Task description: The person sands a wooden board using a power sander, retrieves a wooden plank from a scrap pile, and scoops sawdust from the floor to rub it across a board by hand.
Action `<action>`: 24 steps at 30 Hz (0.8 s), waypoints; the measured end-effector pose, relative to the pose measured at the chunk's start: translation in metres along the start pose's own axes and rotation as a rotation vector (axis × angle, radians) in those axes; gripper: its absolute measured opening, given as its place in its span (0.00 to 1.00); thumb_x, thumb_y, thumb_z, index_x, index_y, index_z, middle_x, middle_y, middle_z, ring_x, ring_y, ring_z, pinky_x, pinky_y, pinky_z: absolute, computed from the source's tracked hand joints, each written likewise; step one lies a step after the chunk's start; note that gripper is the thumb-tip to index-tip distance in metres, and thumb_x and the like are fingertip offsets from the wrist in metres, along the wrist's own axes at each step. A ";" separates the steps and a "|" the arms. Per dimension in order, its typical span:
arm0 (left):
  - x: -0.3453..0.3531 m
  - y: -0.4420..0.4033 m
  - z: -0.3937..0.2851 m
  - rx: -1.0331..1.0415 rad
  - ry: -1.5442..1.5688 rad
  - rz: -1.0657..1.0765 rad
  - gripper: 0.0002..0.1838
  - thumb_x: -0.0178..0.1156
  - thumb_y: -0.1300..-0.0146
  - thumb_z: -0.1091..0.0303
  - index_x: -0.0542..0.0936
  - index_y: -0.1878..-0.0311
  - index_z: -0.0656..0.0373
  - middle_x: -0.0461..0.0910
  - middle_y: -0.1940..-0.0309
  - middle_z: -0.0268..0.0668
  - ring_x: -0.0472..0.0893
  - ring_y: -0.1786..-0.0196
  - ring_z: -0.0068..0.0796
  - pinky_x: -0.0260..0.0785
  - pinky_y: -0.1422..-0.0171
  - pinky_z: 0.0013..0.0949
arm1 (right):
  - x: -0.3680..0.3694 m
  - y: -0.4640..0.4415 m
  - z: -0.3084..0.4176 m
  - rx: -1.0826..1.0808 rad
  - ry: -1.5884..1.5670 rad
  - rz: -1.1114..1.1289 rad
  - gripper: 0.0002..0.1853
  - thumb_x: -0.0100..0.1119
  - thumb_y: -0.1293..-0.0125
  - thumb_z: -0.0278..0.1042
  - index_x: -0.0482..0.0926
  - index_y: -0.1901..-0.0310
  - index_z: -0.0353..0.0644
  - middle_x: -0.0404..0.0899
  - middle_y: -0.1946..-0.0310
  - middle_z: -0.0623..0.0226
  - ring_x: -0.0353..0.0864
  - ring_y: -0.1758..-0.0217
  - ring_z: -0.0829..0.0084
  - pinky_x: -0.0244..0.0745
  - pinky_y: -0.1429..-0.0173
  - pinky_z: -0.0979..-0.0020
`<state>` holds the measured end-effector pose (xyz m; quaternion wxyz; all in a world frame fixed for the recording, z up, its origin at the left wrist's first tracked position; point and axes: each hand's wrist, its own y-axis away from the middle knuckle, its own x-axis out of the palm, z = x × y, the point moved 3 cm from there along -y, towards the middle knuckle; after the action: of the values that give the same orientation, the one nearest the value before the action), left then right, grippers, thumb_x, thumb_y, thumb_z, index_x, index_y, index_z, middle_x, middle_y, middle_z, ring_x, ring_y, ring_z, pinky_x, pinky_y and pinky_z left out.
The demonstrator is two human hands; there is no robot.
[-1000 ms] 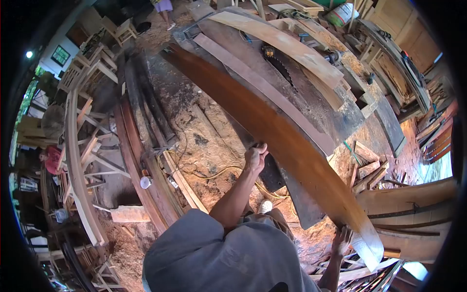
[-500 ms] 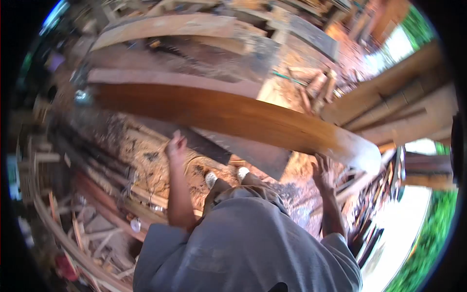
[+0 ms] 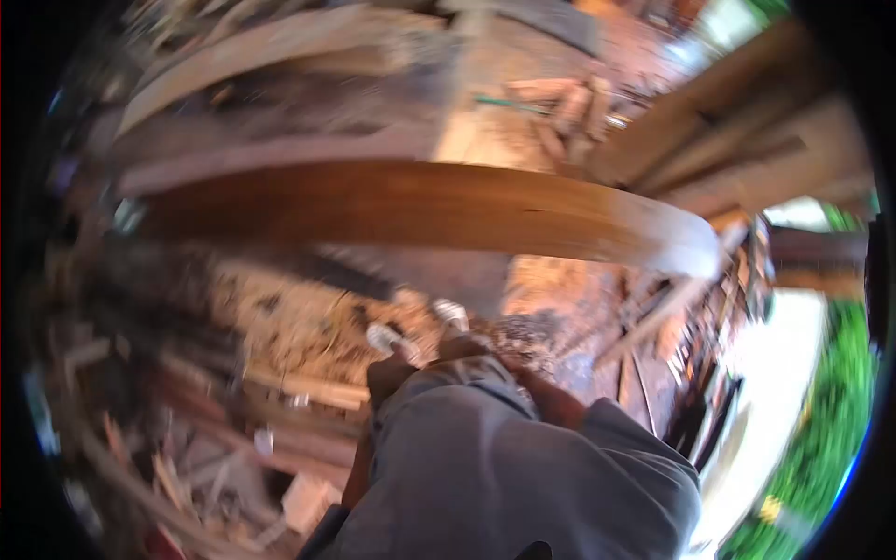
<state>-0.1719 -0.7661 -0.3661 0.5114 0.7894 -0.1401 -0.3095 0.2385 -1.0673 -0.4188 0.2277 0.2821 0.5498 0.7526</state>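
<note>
A long, reddish-brown wooden plank stretches across the view in front of me, its right end washed pale by light. Both my hands are off it, down by my trousers. My left hand is low at the front of my left leg, dark and smeared by motion, so its fingers do not read clearly. From the right, my forearm reaches in toward my lap; my right hand is blurred against the trousers and its fingers cannot be made out. Nothing held shows in either hand.
Sawdust covers the ground around my shoes. Wood offcuts lie beyond the plank. Large boards lean at the right, above a heap of thin scraps. More timber and scraps fill the lower left.
My left hand has dropped from near the plank to my trousers. My right hand has left the plank's right end and come in to my lap. The view has shifted and blurred.
</note>
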 end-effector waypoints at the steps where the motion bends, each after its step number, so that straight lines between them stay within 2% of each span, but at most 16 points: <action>1: 0.001 0.003 0.007 0.012 -0.023 0.011 0.33 0.58 0.32 0.43 0.80 0.43 0.67 0.82 0.56 0.53 0.82 0.51 0.38 0.76 0.47 0.44 | 0.002 -0.014 0.015 -0.079 -0.004 0.145 0.25 0.57 0.26 0.53 0.76 0.37 0.43 0.81 0.49 0.53 0.81 0.45 0.65 0.79 0.47 0.57; 3: 0.001 -0.007 0.019 0.066 -0.080 0.038 0.32 0.55 0.30 0.43 0.82 0.45 0.67 0.84 0.59 0.55 0.83 0.53 0.39 0.77 0.49 0.44 | 0.015 -0.019 0.073 0.239 0.359 0.250 0.16 0.56 0.24 0.50 0.83 0.56 0.46 0.81 0.72 0.66 0.80 0.72 0.72 0.76 0.68 0.65; 4: 0.000 -0.019 0.027 0.112 -0.112 0.050 0.32 0.53 0.29 0.43 0.83 0.46 0.67 0.85 0.60 0.55 0.84 0.53 0.39 0.77 0.50 0.44 | 0.055 0.041 0.117 0.275 0.419 0.170 0.18 0.57 0.26 0.53 0.82 0.64 0.46 0.72 0.82 0.75 0.67 0.86 0.78 0.65 0.79 0.69; 5: -0.007 -0.009 0.012 0.157 -0.345 0.097 0.28 0.54 0.30 0.44 0.87 0.52 0.62 0.86 0.58 0.54 0.85 0.54 0.43 0.77 0.50 0.46 | 0.072 0.055 0.132 0.273 0.587 0.173 0.17 0.57 0.27 0.52 0.82 0.64 0.46 0.73 0.80 0.73 0.68 0.84 0.76 0.66 0.77 0.68; 6: -0.006 -0.023 0.031 0.298 -0.495 0.079 0.26 0.55 0.32 0.45 0.88 0.52 0.60 0.86 0.56 0.53 0.86 0.53 0.45 0.77 0.50 0.47 | 0.086 0.051 0.139 0.253 0.761 0.211 0.17 0.57 0.27 0.51 0.82 0.63 0.45 0.74 0.79 0.71 0.69 0.82 0.74 0.67 0.76 0.67; 8: -0.018 -0.029 0.053 0.414 -0.612 0.044 0.25 0.55 0.33 0.46 0.88 0.53 0.57 0.86 0.54 0.53 0.86 0.51 0.47 0.77 0.51 0.48 | 0.116 0.035 0.143 0.160 1.090 0.280 0.15 0.58 0.29 0.48 0.82 0.61 0.44 0.76 0.76 0.67 0.72 0.78 0.69 0.69 0.73 0.65; 11: -0.041 -0.056 0.092 0.459 -0.834 0.105 0.24 0.58 0.36 0.46 0.88 0.51 0.56 0.86 0.51 0.52 0.86 0.50 0.50 0.77 0.50 0.50 | 0.184 0.015 0.145 -0.029 1.517 0.374 0.14 0.58 0.31 0.45 0.82 0.58 0.42 0.79 0.72 0.61 0.76 0.72 0.63 0.72 0.68 0.62; 13: -0.057 -0.090 0.134 0.449 -0.435 0.088 0.25 0.60 0.37 0.42 0.89 0.53 0.55 0.86 0.52 0.51 0.86 0.51 0.50 0.77 0.51 0.50 | 0.229 -0.001 0.141 -0.140 1.744 0.438 0.14 0.59 0.33 0.43 0.82 0.57 0.40 0.81 0.69 0.57 0.79 0.68 0.58 0.74 0.65 0.59; 14: -0.065 -0.083 0.137 0.448 -0.409 0.101 0.25 0.60 0.37 0.42 0.89 0.53 0.55 0.86 0.52 0.51 0.86 0.51 0.50 0.77 0.51 0.50 | 0.257 -0.003 0.141 -0.184 1.841 0.464 0.14 0.59 0.34 0.42 0.82 0.56 0.40 0.82 0.67 0.54 0.81 0.66 0.56 0.75 0.64 0.58; 16: -0.109 -0.054 0.118 0.061 -0.105 -0.086 0.25 0.61 0.35 0.39 0.89 0.53 0.51 0.85 0.55 0.54 0.87 0.54 0.47 0.78 0.52 0.47 | 0.301 -0.013 0.143 -0.273 1.990 0.510 0.15 0.59 0.35 0.40 0.82 0.54 0.38 0.84 0.65 0.50 0.84 0.62 0.52 0.77 0.61 0.56; 17: -0.124 -0.033 0.104 0.066 -0.092 -0.072 0.25 0.61 0.35 0.39 0.89 0.53 0.51 0.85 0.55 0.54 0.87 0.54 0.47 0.78 0.52 0.47 | 0.319 -0.021 0.143 -0.317 2.061 0.529 0.15 0.59 0.36 0.39 0.82 0.53 0.38 0.84 0.63 0.48 0.85 0.60 0.50 0.78 0.59 0.55; 19: -0.151 -0.009 0.083 0.259 0.203 -0.078 0.30 0.62 0.35 0.37 0.88 0.52 0.58 0.86 0.58 0.54 0.87 0.58 0.44 0.78 0.53 0.46 | 0.361 -0.027 0.152 -0.397 2.151 0.562 0.16 0.60 0.38 0.37 0.82 0.51 0.36 0.86 0.60 0.44 0.88 0.57 0.45 0.80 0.56 0.53; 20: -0.162 -0.009 0.081 0.322 0.304 -0.071 0.32 0.63 0.35 0.36 0.87 0.51 0.61 0.87 0.60 0.54 0.88 0.59 0.43 0.78 0.53 0.46 | 0.400 -0.005 0.164 -0.430 2.112 0.530 0.18 0.56 0.35 0.37 0.82 0.47 0.38 0.85 0.57 0.41 0.87 0.52 0.46 0.80 0.52 0.52; 22: -0.151 -0.045 0.099 0.265 0.035 0.388 0.36 0.67 0.38 0.45 0.77 0.36 0.66 0.82 0.43 0.53 0.84 0.44 0.45 0.74 0.36 0.41 | 0.470 0.032 0.173 -0.447 2.086 0.486 0.19 0.52 0.32 0.37 0.82 0.43 0.40 0.84 0.55 0.38 0.86 0.48 0.46 0.81 0.48 0.52; 23: -0.139 -0.070 0.115 0.270 0.047 0.397 0.36 0.67 0.38 0.45 0.77 0.36 0.66 0.82 0.43 0.53 0.84 0.44 0.45 0.74 0.36 0.41 | 0.491 0.035 0.178 -0.508 1.973 0.523 0.18 0.52 0.32 0.37 0.82 0.44 0.41 0.85 0.56 0.39 0.86 0.50 0.45 0.81 0.49 0.51; 24: -0.124 -0.098 0.133 0.190 0.385 0.352 0.41 0.71 0.42 0.48 0.71 0.32 0.66 0.81 0.42 0.54 0.84 0.44 0.45 0.74 0.35 0.40 | 0.509 0.036 0.185 -0.571 1.859 0.560 0.18 0.52 0.31 0.36 0.82 0.45 0.43 0.85 0.58 0.40 0.87 0.52 0.44 0.81 0.51 0.51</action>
<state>-0.3609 -0.7522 -0.4492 0.4984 0.8415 -0.2037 -0.0455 -0.0128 -0.6160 -0.2518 -0.4165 -0.3621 0.2227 0.8036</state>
